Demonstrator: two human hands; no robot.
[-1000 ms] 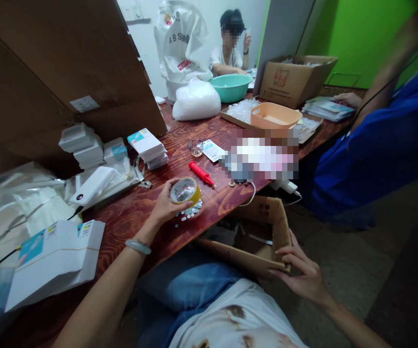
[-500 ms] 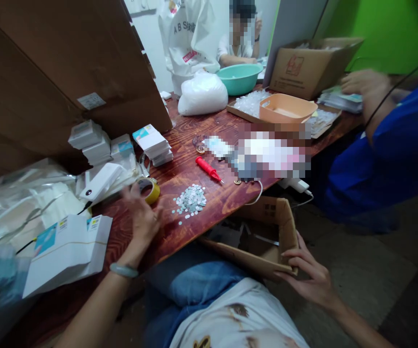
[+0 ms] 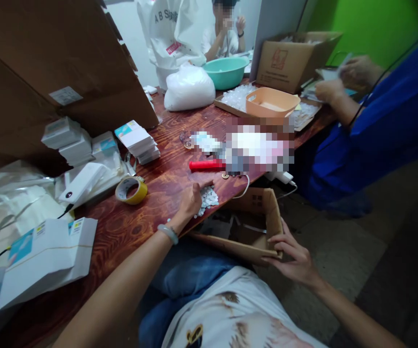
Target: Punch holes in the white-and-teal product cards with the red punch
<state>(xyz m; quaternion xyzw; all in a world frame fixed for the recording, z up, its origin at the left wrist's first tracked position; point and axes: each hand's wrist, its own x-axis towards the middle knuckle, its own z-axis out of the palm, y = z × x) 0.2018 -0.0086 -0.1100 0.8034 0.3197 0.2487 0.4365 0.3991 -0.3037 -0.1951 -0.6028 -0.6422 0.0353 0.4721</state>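
Set the clock's hub at mid-view, and here's the broad dark-red wooden table (image 3: 172, 128), running corner to corner! At ten o'clock looms the tall cardboard panel (image 3: 45, 58); out between two and three, a co-worker in blue (image 3: 368, 121), both hands busy over papers. Down between four and five, there's the carton (image 3: 273, 208), gaping upward right by the table's near edge, and the right hand (image 3: 296, 256) has it firmly, fingers and thumb clamped about its near corner! A banded stack of white cards (image 3: 45, 251) sits at eight o'clock. Over to seven: the left hand (image 3: 189, 203), edge down on the wood, fingers stretched out, thumb up, no grip to be seen. The red tool (image 3: 205, 165) lies just above the hub, one end blurred; the yellow tape roll (image 3: 138, 195) rests at nine. And at six, close against those fingers, the little pile of pale discs (image 3: 209, 200)!
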